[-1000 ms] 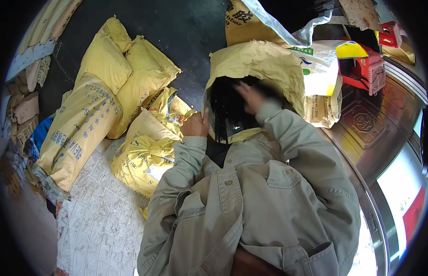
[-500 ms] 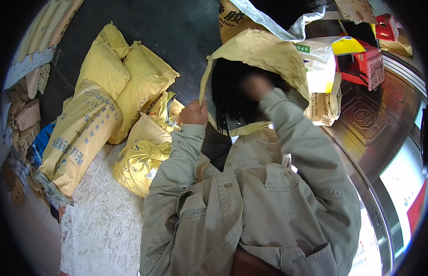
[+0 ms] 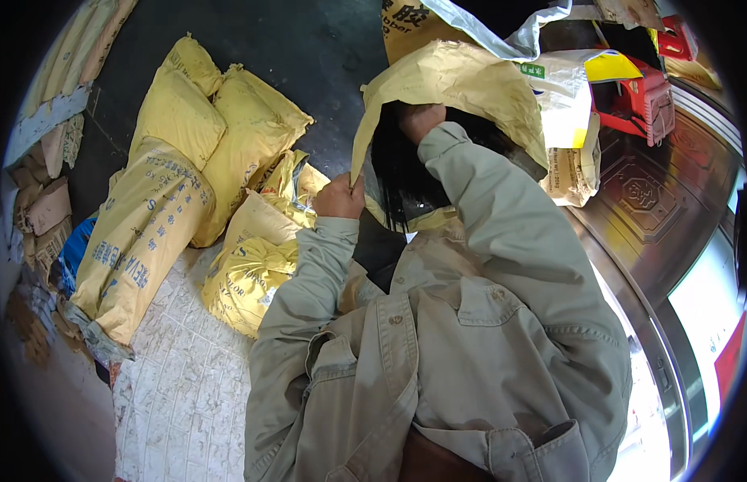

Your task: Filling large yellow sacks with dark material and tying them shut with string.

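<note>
A yellow paper sack point(image 3: 462, 76) stands with its mouth open in front of me. Long, shiny black strands point(image 3: 393, 173) hang over the near left part of its opening, and the inside is mostly too dark to read. My left hand point(image 3: 340, 197) is closed on the sack's left rim, thumb on top. Inside the mouth, close against the far rim, my right hand point(image 3: 422, 120) has its fingers curled. Its fingertips are hidden, so I cannot tell whether it holds strands or the sack's edge.
Several full yellow sacks point(image 3: 148, 217) lie at the left, beside a crumpled yellow bag point(image 3: 249, 285). White and brown bags point(image 3: 570, 112) and a red plastic stool point(image 3: 642, 104) are at the right, near a dark panelled door point(image 3: 638, 189). A brown sack point(image 3: 418, 28) is beyond.
My right hand has moved left and away from me, from the middle of the sack's mouth to its far rim. My left hand keeps its grip on the left rim.
</note>
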### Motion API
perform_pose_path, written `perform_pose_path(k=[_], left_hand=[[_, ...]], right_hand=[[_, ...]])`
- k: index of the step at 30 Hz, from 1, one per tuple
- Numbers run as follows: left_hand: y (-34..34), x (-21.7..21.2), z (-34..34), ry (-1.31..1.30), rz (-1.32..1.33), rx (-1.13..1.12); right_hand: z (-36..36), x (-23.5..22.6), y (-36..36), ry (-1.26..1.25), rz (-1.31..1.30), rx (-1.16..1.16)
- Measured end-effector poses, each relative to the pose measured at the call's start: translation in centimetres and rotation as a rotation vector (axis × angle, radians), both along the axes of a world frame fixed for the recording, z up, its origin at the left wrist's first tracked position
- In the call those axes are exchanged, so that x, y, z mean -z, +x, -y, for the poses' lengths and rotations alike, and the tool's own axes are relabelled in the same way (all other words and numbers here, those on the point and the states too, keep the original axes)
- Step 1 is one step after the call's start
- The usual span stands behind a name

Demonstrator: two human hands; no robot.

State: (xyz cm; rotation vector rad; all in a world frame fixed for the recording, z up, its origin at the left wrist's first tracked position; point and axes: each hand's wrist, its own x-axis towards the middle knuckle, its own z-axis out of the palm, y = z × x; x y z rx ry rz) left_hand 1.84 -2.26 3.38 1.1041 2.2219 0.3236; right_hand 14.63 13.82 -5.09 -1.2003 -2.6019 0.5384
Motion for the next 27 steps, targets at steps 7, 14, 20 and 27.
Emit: perform_pose_path(k=[7,14,20,27], left_hand=[[-1.2,0.3,0.7,-0.015,-0.101,-0.068],[-5.5,1.9,-5.2,-0.059,-0.249,-0.023],[-0.5,1.3,-2.9,0.115,0.029,0.228],[-2.5,1.6,-2.6,0.174,-0.089,0.054]], right_hand=[[9.2,-5.1,6.1,-0.350,-0.017,-0.685],[2.3,-3.5,-0.3,-0.285,-0.031,-0.350],[10.1,0.2,2.9,-0.378,0.082,-0.350],[9.3,-1.2,2.8,-0.142,0.173,-0.469]])
